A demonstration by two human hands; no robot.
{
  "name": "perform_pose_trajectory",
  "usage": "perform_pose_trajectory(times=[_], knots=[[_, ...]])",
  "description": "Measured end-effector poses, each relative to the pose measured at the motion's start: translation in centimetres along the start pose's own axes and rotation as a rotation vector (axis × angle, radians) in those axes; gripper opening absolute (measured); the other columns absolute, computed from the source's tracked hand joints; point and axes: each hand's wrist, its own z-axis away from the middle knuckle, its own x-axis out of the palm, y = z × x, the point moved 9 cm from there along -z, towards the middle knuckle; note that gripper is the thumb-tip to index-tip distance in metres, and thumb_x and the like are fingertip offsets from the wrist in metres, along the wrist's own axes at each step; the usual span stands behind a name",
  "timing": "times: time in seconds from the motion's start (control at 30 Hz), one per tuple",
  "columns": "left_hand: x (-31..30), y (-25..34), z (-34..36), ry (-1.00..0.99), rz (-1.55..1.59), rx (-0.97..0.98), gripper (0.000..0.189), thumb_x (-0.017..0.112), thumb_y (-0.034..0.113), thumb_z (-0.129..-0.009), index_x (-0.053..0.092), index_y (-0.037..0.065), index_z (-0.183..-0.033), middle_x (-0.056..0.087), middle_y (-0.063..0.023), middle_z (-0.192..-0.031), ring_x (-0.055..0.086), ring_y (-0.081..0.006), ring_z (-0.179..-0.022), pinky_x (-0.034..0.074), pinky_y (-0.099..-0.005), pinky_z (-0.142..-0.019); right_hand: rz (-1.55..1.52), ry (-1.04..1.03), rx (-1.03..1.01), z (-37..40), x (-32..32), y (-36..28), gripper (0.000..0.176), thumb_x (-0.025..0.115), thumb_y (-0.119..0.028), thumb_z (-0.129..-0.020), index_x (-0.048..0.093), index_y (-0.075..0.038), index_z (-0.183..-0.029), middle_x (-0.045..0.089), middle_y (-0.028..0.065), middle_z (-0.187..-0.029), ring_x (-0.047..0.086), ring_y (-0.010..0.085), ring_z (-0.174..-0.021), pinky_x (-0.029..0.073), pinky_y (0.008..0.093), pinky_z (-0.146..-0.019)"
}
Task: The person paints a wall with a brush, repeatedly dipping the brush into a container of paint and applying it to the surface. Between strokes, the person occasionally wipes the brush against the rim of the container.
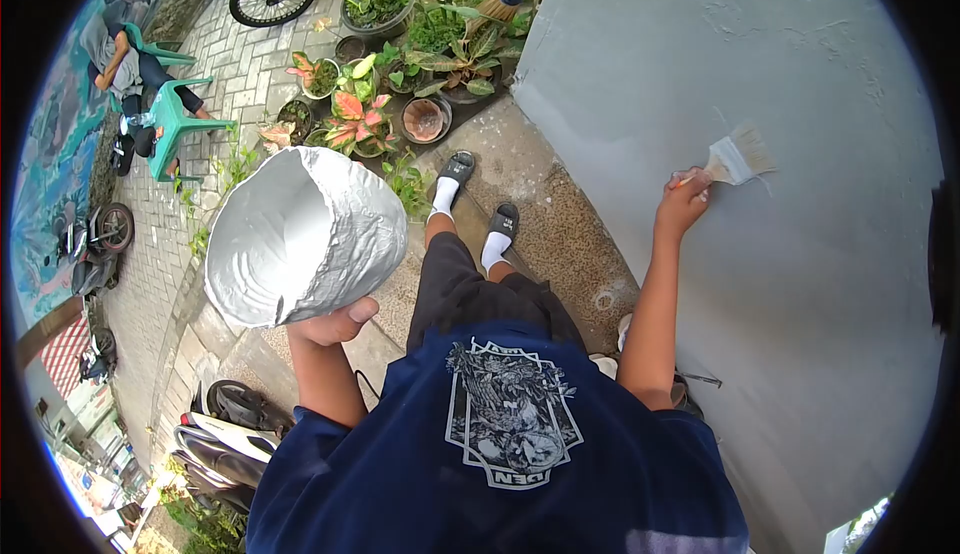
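Against the grey wall (800, 284) at right, the paintbrush (733, 159) lays its bristles flat, its handle pinched in the closed right hand (685, 202). Lower left, the left hand (335, 324) curls shut under a foil-wrapped bowl (300, 239), gripping its base.

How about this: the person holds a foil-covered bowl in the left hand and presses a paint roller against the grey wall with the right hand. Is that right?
Not quite. The head view shows a paintbrush, not a roller, in the right hand, its bristles against the grey wall. The rest holds: the left hand holds the foil-covered bowl.
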Motion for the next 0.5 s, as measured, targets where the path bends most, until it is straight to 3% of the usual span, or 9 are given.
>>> perform_pose_trajectory(times=[0.07,0.13,0.2,0.27,0.4,0.5], knots=[[0.5,-0.6,-0.5,-0.035,-0.014,-0.109,0.088,0.076,0.049,-0.074,0.039,0.001,-0.137,0.049,-0.0107,-0.135,0.043,-0.0246,-0.126,0.029,-0.0393,-0.107,0.224,0.005,-0.017,-0.1,0.0,9.2,0.041,0.031,-0.038,-0.102,0.045,-0.006,-0.081,0.046,0.0041,-0.063,0.043,0.0137,-0.048,0.039,0.0263,-0.047],[1.0,-0.2,-0.6,-0.030,-0.081,-0.156,0.087,0.073,0.055,-0.074,0.042,0.001,-0.136,0.051,-0.0101,-0.134,0.044,-0.0263,-0.125,0.027,-0.0405,-0.108,0.598,-0.025,-0.120,1.3,-0.5,17.8,0.041,0.033,-0.040,-0.101,0.045,-0.008,-0.079,0.043,0.0012,-0.059,0.041,0.0120,-0.050,0.035,0.0255,-0.047],[0.3,-1.4,0.9,-0.043,-0.206,-0.150,0.087,0.072,0.057,-0.074,0.043,0.001,-0.135,0.050,-0.0100,-0.135,0.044,-0.0265,-0.126,0.027,-0.0410,-0.108,0.477,-0.192,0.858,8.7,0.3,22.4,0.040,0.033,-0.041,-0.101,0.044,-0.008,-0.080,0.040,0.0011,-0.056,0.037,0.0128,-0.045,0.034,0.0289,-0.045],[-0.3,-1.8,1.2,-0.055,-0.327,-0.130,0.088,0.070,0.060,-0.074,0.044,0.001,-0.134,0.050,-0.0099,-0.135,0.044,-0.0268,-0.126,0.027,-0.0415,-0.108,0.135,-0.003,1.306,14.5,-1.3,29.7,0.038,0.034,-0.042,-0.100,0.042,-0.010,-0.082,0.037,0.0002,-0.056,0.032,0.0132,-0.042,0.032,0.0310,-0.043],[-1.9,-2.3,-0.2,0.011,-0.299,-0.116,0.087,0.072,0.058,-0.074,0.045,0.000,-0.134,0.050,-0.0111,-0.135,0.044,-0.0279,-0.126,0.027,-0.0419,-0.108,0.005,-0.055,1.199,15.7,0.8,25.2,0.037,0.039,-0.041,-0.100,0.042,-0.009,-0.080,0.039,0.0005,-0.056,0.034,0.0130,-0.043,0.031,0.0310,-0.042],[-3.3,-2.9,-2.0,0.005,-0.276,-0.106,0.087,0.073,0.056,-0.073,0.045,0.000,-0.133,0.050,-0.0120,-0.135,0.044,-0.0288,-0.126,0.027,-0.0421,-0.108,-0.023,-0.049,0.800,9.2,2.7,17.1,0.038,0.040,-0.041,-0.100,0.045,-0.008,-0.081,0.039,-0.0003,-0.056,0.032,0.0118,-0.043,0.030,0.0289,-0.044]])
